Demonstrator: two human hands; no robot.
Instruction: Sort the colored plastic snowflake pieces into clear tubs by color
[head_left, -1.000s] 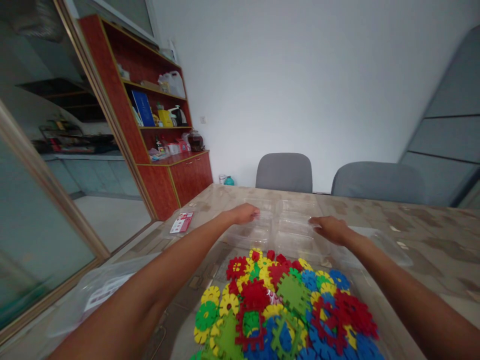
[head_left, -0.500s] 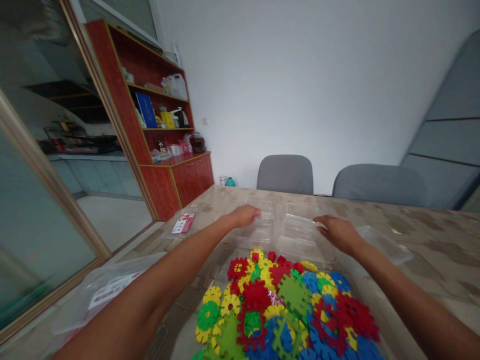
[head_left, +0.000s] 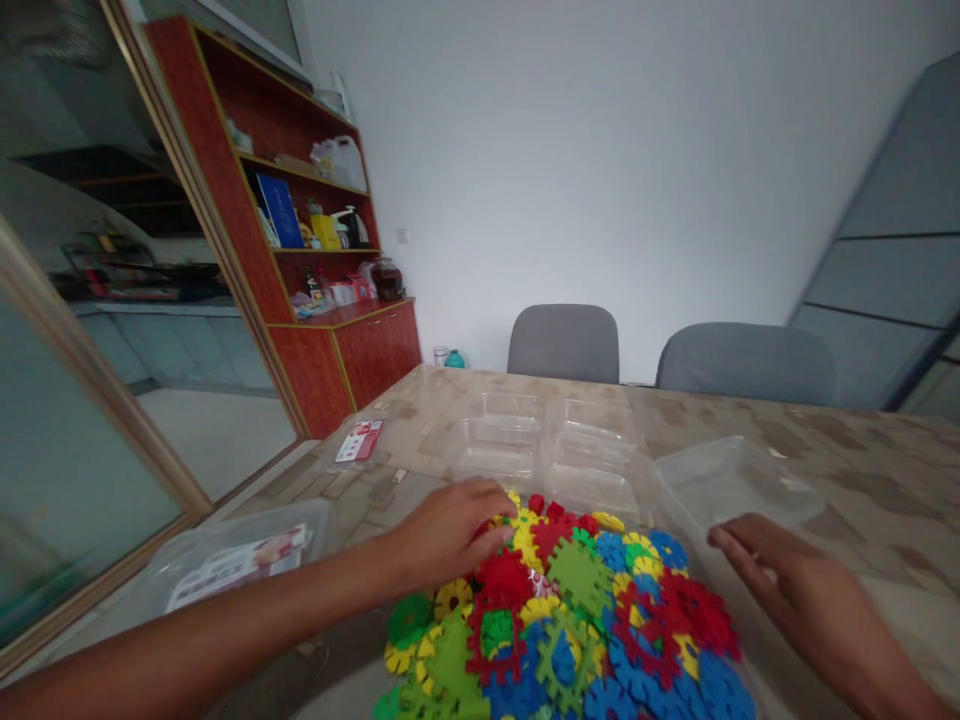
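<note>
A heap of red, yellow, green and blue gear-shaped plastic pieces lies on the patterned table close to me. My left hand rests on the heap's far left edge, its fingers curled onto red and yellow pieces. My right hand hovers at the heap's right side with fingers stretched out flat, holding nothing. Behind the heap stand several clear plastic containers in a block, none touched by either hand.
A larger clear tub sits at the right of the containers. A clear bag with a printed card lies at the left, a small red and white packet farther back. Two grey chairs stand across the table. A red shelf unit is at left.
Both hands have pulled back from the clear containers toward me. The left hand has come down on the heap of pieces, and the right hand has moved to the heap's right side.
</note>
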